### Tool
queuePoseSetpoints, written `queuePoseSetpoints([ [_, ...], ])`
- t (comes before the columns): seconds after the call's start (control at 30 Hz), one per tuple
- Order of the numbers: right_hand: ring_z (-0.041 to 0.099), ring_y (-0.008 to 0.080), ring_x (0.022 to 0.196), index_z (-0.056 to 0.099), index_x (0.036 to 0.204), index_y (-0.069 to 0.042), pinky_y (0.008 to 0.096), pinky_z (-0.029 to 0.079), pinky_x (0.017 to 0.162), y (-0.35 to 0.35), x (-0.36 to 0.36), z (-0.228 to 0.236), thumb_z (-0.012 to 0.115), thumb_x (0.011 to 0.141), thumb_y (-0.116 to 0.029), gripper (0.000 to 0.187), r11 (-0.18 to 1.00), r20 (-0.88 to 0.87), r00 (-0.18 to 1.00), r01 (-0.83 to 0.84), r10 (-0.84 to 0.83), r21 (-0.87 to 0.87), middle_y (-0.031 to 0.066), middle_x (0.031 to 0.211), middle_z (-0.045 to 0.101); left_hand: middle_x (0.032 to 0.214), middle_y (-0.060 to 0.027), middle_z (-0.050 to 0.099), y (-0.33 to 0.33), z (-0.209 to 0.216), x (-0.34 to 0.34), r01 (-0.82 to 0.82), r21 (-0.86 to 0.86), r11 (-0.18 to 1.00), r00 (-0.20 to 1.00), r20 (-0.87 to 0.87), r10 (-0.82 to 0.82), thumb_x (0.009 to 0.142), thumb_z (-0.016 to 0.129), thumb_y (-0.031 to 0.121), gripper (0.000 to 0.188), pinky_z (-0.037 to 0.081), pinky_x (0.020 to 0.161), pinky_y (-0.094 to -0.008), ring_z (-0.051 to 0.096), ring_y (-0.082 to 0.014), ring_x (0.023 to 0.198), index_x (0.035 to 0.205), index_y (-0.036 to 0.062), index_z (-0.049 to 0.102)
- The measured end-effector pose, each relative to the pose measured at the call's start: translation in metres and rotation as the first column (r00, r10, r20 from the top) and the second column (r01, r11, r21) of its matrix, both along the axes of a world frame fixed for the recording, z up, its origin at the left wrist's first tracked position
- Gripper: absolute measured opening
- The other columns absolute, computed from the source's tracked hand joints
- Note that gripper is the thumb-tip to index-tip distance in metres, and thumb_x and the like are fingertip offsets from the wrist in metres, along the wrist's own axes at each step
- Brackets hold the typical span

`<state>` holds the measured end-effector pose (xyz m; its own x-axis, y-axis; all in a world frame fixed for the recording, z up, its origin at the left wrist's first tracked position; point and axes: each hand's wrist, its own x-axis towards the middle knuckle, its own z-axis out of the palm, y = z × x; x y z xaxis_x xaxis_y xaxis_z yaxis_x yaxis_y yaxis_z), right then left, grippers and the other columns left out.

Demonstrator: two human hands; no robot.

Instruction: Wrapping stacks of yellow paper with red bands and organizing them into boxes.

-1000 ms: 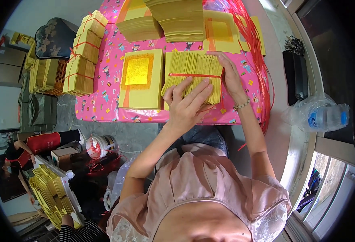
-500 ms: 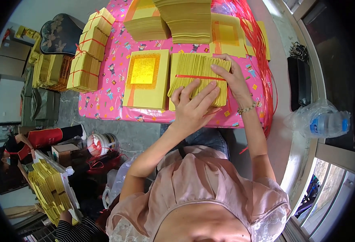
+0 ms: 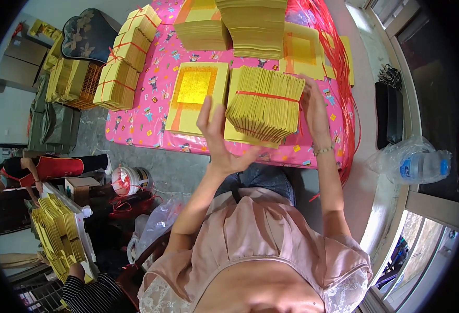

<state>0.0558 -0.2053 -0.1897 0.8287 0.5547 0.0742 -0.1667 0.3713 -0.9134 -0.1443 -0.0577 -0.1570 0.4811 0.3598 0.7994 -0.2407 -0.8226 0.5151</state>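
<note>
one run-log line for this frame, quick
things: red-tied yellow paper bundle, gold-squared yellow stack to its left | left hand: open, left of bundle | right hand: at bundle's right edge | rest: pink tablecloth

Table (image 3: 140,131): pink-covered, figure-printed
Left: row of red-tied stacks (image 3: 117,86)
Near middle: gold-squared stack (image 3: 190,121)
Near right: yellow paper (image 3: 236,133) beneath tied bundle (image 3: 266,107)
Far: tall stack (image 3: 255,34)
Far right: red strands (image 3: 332,46)

Pink tablecloth (image 3: 135,128): printed letters, numerals; clear bottle (image 3: 427,168): blue label (image 3: 406,169), text unclear
</note>
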Motion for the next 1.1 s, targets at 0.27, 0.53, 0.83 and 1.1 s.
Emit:
queuePoseSetpoints([
  [0.27,0.035,0.0239,0.141,0.034,0.148,0.002,0.0379,0.024,0.118,-0.019,-0.024,-0.034,0.032,0.105,-0.050,0.067,0.956,0.259,0.963,0.005,0.075,-0.294,0.0140,0.149,0.041,0.155,-0.0299,-0.002,-0.047,-0.063,-0.002,-0.053,-0.375,0.925,0.951,-0.302,-0.068,0.063,0.090,0.042,0.142,0.014,0.117,-0.0537,0.009,-0.0444,0.144,0.150,-0.0062,-0.010],
  [0.53,0.021,0.0228,0.147,0.019,0.155,-0.004,0.0365,0.019,0.120,-0.041,0.005,-0.128,0.041,0.105,-0.037,0.064,0.969,0.031,0.999,0.020,-0.013,-0.246,0.0113,0.161,0.021,0.153,-0.0367,-0.017,-0.075,-0.069,0.028,-0.134,-0.362,0.922,0.947,-0.322,0.011,0.055,0.090,0.055,0.159,0.007,0.116,-0.0615,-0.004,-0.0524,0.144,0.146,-0.0044,-0.026],
  [0.83,0.040,0.0205,0.135,0.040,0.144,0.003,0.0320,0.031,0.112,-0.003,-0.027,-0.045,0.035,0.107,-0.033,0.052,0.965,0.160,0.986,0.077,-0.037,-0.249,0.0137,0.145,0.048,0.155,-0.0320,-0.009,-0.063,-0.062,0.020,-0.114,-0.448,0.887,0.966,-0.260,-0.007,0.059,0.091,0.050,0.152,0.008,0.117,-0.0561,0.002,-0.0453,0.145,0.148,-0.0028,-0.020],
  [1.1,0.044,0.0193,0.132,0.037,0.145,0.001,0.0326,0.033,0.112,0.012,-0.047,-0.005,0.033,0.108,-0.038,0.054,0.967,0.180,0.976,0.155,-0.119,-0.202,0.0113,0.144,0.047,0.155,-0.0301,-0.005,-0.055,-0.043,0.036,-0.182,-0.184,0.966,0.979,-0.130,0.160,0.056,0.090,0.055,0.149,0.009,0.114,-0.0606,0.000,-0.0462,0.144,0.153,0.0006,-0.010],
])
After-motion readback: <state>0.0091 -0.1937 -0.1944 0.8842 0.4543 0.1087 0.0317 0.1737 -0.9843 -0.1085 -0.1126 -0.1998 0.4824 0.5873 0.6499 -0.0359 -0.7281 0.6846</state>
